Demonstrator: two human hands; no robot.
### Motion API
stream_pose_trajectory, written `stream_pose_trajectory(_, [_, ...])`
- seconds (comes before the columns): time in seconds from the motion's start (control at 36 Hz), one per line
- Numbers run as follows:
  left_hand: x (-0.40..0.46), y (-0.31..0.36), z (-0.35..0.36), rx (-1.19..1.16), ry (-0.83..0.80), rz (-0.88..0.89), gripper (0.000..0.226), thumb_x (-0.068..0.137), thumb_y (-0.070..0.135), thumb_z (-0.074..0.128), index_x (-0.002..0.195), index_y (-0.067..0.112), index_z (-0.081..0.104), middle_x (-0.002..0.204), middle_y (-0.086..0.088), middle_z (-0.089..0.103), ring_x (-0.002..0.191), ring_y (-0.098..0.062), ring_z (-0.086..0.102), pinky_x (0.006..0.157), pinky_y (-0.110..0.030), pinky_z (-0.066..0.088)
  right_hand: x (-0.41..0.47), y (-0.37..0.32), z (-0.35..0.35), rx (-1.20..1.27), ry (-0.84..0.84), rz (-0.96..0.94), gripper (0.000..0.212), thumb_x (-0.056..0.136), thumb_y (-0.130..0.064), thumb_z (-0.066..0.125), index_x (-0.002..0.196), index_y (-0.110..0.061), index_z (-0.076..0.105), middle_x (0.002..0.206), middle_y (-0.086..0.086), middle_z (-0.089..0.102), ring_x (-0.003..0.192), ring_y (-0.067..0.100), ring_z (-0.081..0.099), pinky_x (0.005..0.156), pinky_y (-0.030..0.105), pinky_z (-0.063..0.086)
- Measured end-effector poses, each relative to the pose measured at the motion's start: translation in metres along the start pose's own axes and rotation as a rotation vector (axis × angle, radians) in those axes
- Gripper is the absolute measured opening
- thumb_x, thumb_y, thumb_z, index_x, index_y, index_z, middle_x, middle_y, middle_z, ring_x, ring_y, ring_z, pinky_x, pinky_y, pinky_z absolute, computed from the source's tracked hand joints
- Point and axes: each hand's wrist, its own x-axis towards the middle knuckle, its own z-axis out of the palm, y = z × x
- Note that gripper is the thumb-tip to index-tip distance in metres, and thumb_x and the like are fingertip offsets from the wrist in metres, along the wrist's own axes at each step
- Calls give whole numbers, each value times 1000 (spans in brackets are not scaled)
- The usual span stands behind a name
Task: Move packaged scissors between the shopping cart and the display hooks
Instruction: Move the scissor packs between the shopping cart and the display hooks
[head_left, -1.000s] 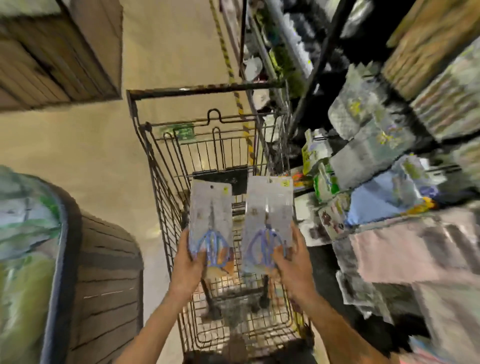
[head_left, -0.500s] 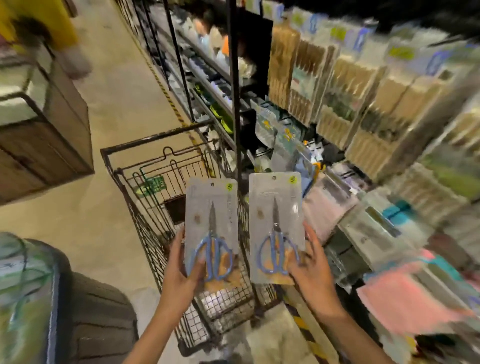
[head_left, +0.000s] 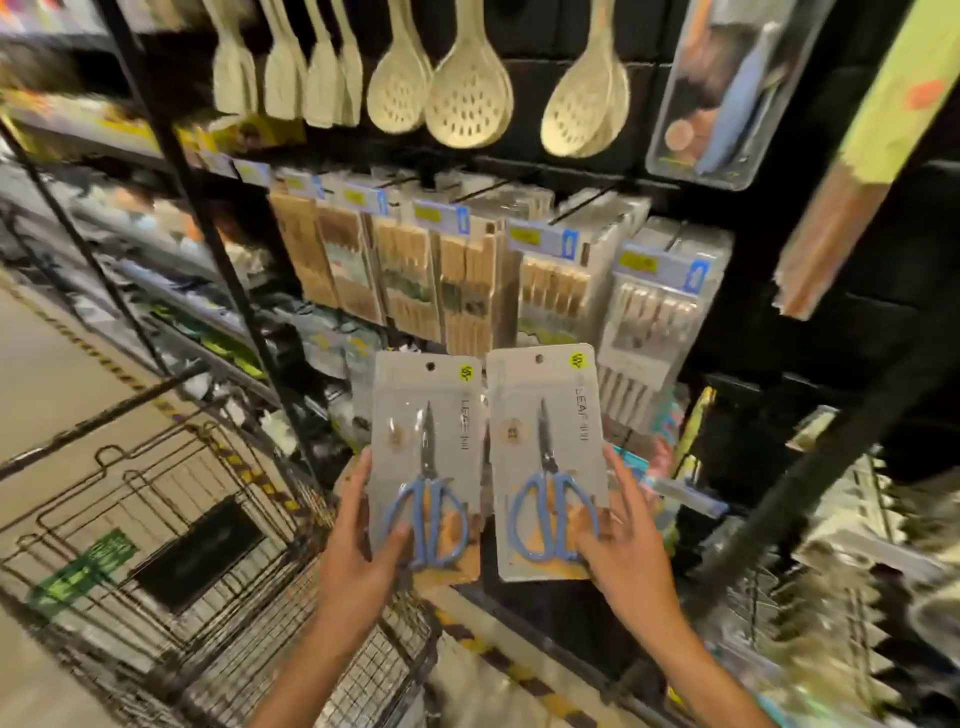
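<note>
I hold two grey cards, each with blue-handled scissors, upright side by side in front of the display. My left hand (head_left: 358, 540) grips the lower left edge of the left scissors pack (head_left: 428, 457). The right scissors pack (head_left: 545, 457) is held at its lower right corner by my right hand (head_left: 623, 540). Each card has a hang hole at the top. The wire shopping cart (head_left: 171, 561) stands at the lower left, below and left of my hands. I cannot make out a bare hook among the display hooks (head_left: 587, 202), which carry packs behind the cards.
Cream slotted spoons (head_left: 467, 78) hang on the top row. Packs of wooden utensils (head_left: 410, 270) with blue price tags fill the row behind the cards. A black shelf upright (head_left: 208, 234) runs diagonally left of my hands. Blurred packs (head_left: 857, 519) crowd the right side.
My view has swung up and right from the cart to the display. Both hands have kept their packs and carried them from above the cart to in front of the hooks.
</note>
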Motion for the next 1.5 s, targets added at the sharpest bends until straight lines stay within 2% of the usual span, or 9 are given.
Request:
stream_pose_trajectory(0.19, [21, 24, 40, -14, -191, 116, 76, 85, 49, 63, 151, 54, 26, 161, 24, 25, 151, -10, 24, 120, -54, 27, -29, -23, -41, -34, 196, -100, 71, 97, -8, 61, 153, -38, 31, 157, -13, 39, 134, -2, 49, 95, 18, 53])
stream_pose_trajectory(0.33, [19, 46, 76, -77, -275, 196, 88, 79, 71, 61, 153, 40, 25, 149, 45, 27, 143, 14, 25, 110, -5, 27, -57, -40, -70, 14, 326, -103, 72, 96, -5, 60, 152, -39, 32, 144, -15, 55, 125, 6, 60, 91, 25, 57])
stream_pose_trajectory(0.47, [12, 71, 116, -149, -340, 211, 96, 71, 82, 60, 150, 40, 28, 142, 49, 34, 134, 21, 32, 99, 3, 32, -81, -50, -112, -31, 449, -130, 72, 95, -5, 62, 151, -40, 33, 129, -32, 60, 119, -2, 61, 87, 19, 57])
stream_pose_trajectory(0.67, [-9, 94, 172, -169, -419, 241, 62, 96, 37, 58, 149, 42, 29, 135, 53, 39, 125, 26, 38, 95, 1, 38, -110, -50, -166, -48, 549, -182, 74, 95, -7, 63, 140, -61, 39, 154, -18, 42, 139, 6, 46, 103, 28, 52])
stream_pose_trajectory(0.86, [-31, 109, 228, -153, -451, 232, 78, 91, 18, 67, 149, 53, 30, 156, 22, 38, 144, -8, 38, 117, -50, 36, -128, -50, -229, -37, 557, -165, 70, 96, 3, 58, 151, -31, 34, 130, -35, 59, 112, -12, 61, 84, 8, 51])
stream_pose_trajectory(1.11, [-65, 130, 287, -155, -395, 247, 75, 90, 15, 66, 147, 48, 32, 142, 47, 36, 134, 18, 36, 106, -8, 36, -125, -33, -304, -106, 536, -179, 70, 97, -11, 63, 150, -46, 34, 155, -21, 40, 143, 7, 41, 114, 43, 43])
stream_pose_trajectory(1.28, [-74, 132, 300, -158, -350, 260, 76, 92, 12, 66, 152, 43, 31, 152, 37, 34, 144, 3, 33, 116, -32, 31, -119, -35, -321, -68, 492, -203, 70, 97, -3, 60, 153, -33, 33, 138, -24, 55, 121, -4, 59, 90, 16, 54])
stream_pose_trajectory(1.42, [-75, 137, 305, -177, -326, 266, 76, 88, 15, 66, 150, 43, 32, 138, 48, 40, 132, 18, 39, 104, -7, 39, -92, -32, -325, -128, 470, -205, 68, 97, -5, 61, 151, -36, 33, 112, -41, 60, 110, 16, 62, 88, 38, 59])
stream_pose_trajectory(1.5, [-71, 135, 305, -167, -337, 274, 76, 91, 11, 65, 151, 44, 32, 145, 41, 40, 138, 7, 40, 113, -24, 40, -76, -28, -326, -112, 461, -200, 70, 97, -8, 63, 151, -41, 32, 135, -16, 59, 111, 13, 66, 88, 35, 60])
